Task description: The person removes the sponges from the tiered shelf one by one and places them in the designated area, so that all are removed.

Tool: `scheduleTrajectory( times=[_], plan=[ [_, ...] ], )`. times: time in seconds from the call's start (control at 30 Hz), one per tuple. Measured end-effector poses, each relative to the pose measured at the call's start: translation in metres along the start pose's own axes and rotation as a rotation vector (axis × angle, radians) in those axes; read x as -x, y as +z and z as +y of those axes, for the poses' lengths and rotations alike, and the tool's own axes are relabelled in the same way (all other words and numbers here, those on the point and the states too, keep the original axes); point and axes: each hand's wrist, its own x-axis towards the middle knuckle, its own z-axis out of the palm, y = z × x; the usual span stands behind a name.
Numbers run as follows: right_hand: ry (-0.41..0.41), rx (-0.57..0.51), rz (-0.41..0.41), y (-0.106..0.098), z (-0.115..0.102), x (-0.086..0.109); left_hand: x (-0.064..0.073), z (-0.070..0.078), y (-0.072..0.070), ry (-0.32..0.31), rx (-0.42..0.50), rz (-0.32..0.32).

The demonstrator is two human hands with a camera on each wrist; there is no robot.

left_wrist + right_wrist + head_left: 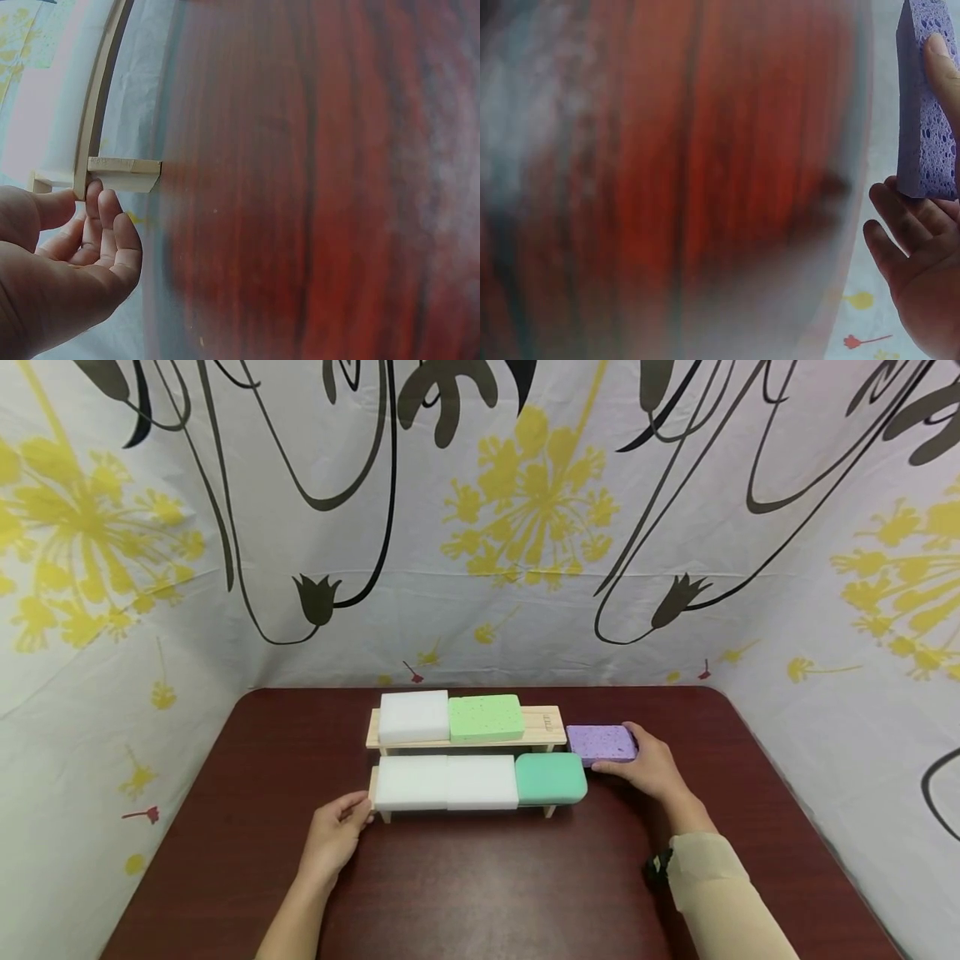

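My right hand (651, 767) grips a purple sponge (602, 742) just right of two low wooden racks. In the right wrist view the thumb lies on the face of the sponge (936, 112), with fingers under its end. The front rack (372, 783) carries two white sponges (411, 782) (482, 782) and a teal sponge (551, 778). My left hand (335, 833) pinches its left end; in the left wrist view the thumb and fingers meet at the wooden edge (81, 176). On the rear rack (546, 724) sit a white sponge (414, 717) and a light green sponge (486, 717).
Both racks stand on short legs on a dark red-brown table (480, 885). A white cloth (480, 643) with yellow and dark plant prints hangs behind the table and along both sides.
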Motion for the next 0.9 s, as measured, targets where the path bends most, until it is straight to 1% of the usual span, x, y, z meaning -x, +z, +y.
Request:
scheduleTrajectory(
  times=[0.4, 0.63, 0.9],
  plan=[
    [-0.013, 0.058, -0.011, 0.0051, 0.0006, -0.0040, -0.0002, -0.0009, -0.0001, 0.005, -0.002, -0.001],
    [-0.017, 0.068, -0.066, 0.0076, 0.0051, -0.0054, -0.0007, -0.0007, 0.0001, 0.008, -0.009, 0.000],
    [-0.014, 0.054, -0.128, 0.0077, 0.0037, -0.0045, -0.0007, -0.0012, -0.0004, 0.006, -0.010, -0.002]
  ],
)
